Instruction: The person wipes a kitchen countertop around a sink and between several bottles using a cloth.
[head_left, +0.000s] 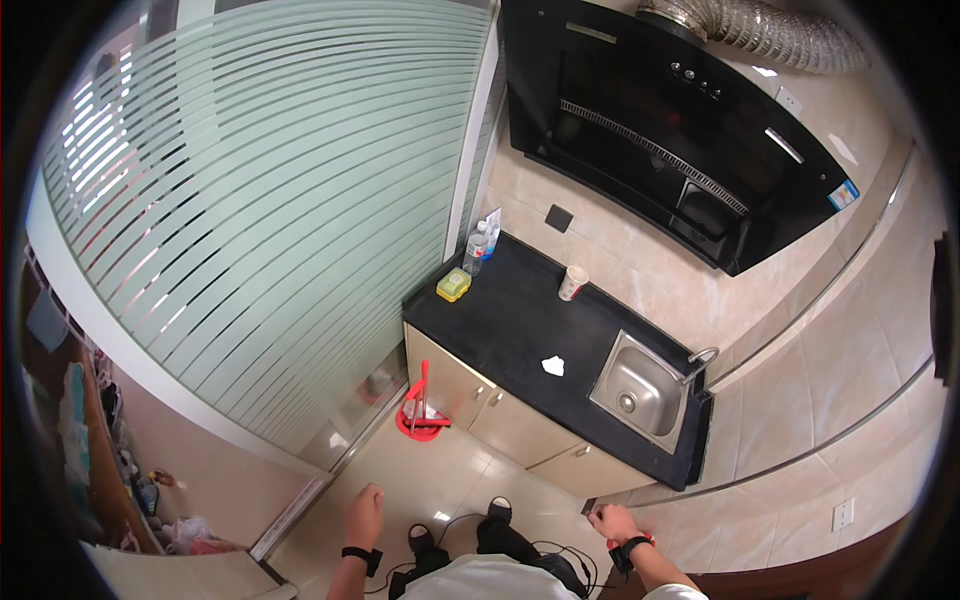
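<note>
My left hand (365, 514) hangs above the tiled floor with its fingers curled in; nothing shows in it. On the right, my right hand (613, 523) is bent inward near the wall beside the cabinet, and its fingertips are too small to read. Both wrists wear black bands. Ahead is a black countertop (517, 330) with a steel sink (626, 401) and faucet (701, 364). A crumpled white piece (553, 366), perhaps tissue, lies left of the sink. Farther back stand a paper cup (573, 283), a yellow-green box (454, 285), a clear plastic bottle (475, 251) and a white-blue pouch (492, 232).
A red dustpan and brush (422, 424) stand on the floor by the beige cabinet doors (480, 405). A striped glass partition (300, 187) rises at left. The black range hood (637, 135) juts out above the counter. Black cables (574, 555) trail around my feet.
</note>
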